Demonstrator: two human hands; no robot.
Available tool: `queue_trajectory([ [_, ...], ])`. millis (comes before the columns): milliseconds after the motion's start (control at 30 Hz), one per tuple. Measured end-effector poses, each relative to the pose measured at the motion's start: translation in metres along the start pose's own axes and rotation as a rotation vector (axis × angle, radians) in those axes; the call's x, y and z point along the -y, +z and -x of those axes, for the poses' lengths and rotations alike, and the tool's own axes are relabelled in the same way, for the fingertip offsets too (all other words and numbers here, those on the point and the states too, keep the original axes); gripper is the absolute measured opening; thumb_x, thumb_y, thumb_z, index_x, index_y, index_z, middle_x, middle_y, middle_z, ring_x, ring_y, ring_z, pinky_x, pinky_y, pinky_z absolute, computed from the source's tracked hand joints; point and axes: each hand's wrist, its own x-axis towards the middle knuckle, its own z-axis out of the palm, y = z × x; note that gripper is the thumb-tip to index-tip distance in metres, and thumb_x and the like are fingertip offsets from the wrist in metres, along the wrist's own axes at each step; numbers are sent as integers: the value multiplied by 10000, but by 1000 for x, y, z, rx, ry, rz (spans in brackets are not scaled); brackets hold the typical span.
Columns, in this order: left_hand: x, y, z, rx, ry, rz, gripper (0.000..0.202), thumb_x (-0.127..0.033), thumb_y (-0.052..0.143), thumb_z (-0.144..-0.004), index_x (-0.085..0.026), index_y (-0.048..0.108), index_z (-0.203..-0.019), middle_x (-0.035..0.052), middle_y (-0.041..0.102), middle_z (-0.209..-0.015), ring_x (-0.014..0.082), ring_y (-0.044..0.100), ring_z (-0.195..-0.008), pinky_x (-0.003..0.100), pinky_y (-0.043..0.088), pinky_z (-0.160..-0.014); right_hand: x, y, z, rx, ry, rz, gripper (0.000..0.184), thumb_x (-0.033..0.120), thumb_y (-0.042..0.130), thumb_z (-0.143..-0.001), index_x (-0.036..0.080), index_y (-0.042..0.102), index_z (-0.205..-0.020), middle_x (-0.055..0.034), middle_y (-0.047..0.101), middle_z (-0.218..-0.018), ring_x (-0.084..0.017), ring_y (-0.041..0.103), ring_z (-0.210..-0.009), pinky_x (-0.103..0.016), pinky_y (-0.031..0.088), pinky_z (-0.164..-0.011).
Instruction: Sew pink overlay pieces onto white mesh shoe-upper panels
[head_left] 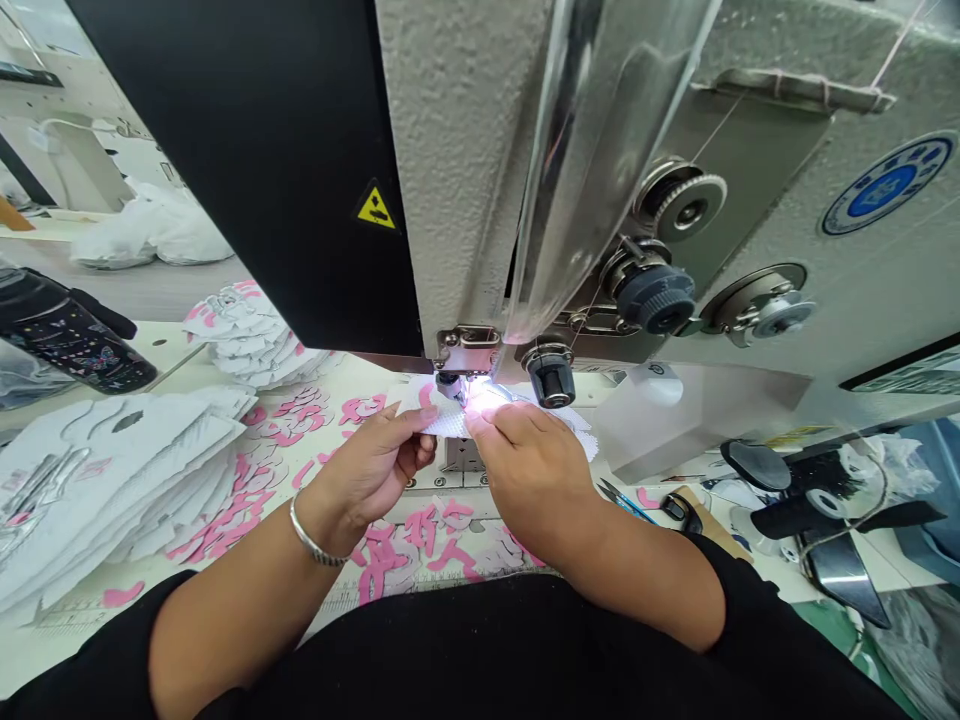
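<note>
A white mesh fabric piece (447, 420) lies under the presser foot (451, 387) of an industrial sewing machine (600, 200), lit by the machine's lamp. My left hand (367, 472) pinches its near left side between thumb and fingers. My right hand (529, 462) holds its right side, with the fingertips close to the needle area. The needle itself is hidden by glare and the foot. A silver bangle (310, 533) circles my left wrist.
Stacks of white fabric pieces (97, 490) rise at the left of the table (75, 640), and pink cut-out shapes (277, 440) lie scattered around them. Small scissors (624, 503) lie to the right, near black machine parts. A dark patterned bottle (67, 330) stands far left.
</note>
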Motion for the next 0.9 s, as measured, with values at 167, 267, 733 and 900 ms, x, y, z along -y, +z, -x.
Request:
queue_trajectory([
  [167,-3,2,-8,-48,71,24,261,-236,820,-697,-139,578,-682,-46,494,-590,52,455,-514,168,418,-502,9,-12,-3,80,-8,13,378,9,417,-865,78,595,-1191,-121,612,-906,-241,506,-834,-393,483,-731],
  [267,-2,5,-9,-76,88,36,292,-240,830,-682,-147,554,-661,-60,454,-555,54,434,-494,176,407,-495,6,-16,-2,149,-14,-33,419,75,447,-893,67,524,-1304,-131,609,-984,-262,509,-916,-433,484,-812],
  [733,3,2,-5,-22,69,-110,292,-314,747,-767,-138,596,-590,5,525,-557,99,479,-559,223,422,-568,-6,5,12,27,55,-317,404,148,507,-924,170,546,-1325,-105,623,-1174,-229,536,-1102,-439,435,-1037],
  [900,4,3,-18,-37,85,-54,230,-287,771,-732,-146,606,-658,-16,529,-585,88,472,-552,207,407,-549,-2,14,13,-55,72,-282,400,172,565,-899,196,570,-1298,-88,650,-1135,-226,563,-1054,-432,449,-986],
])
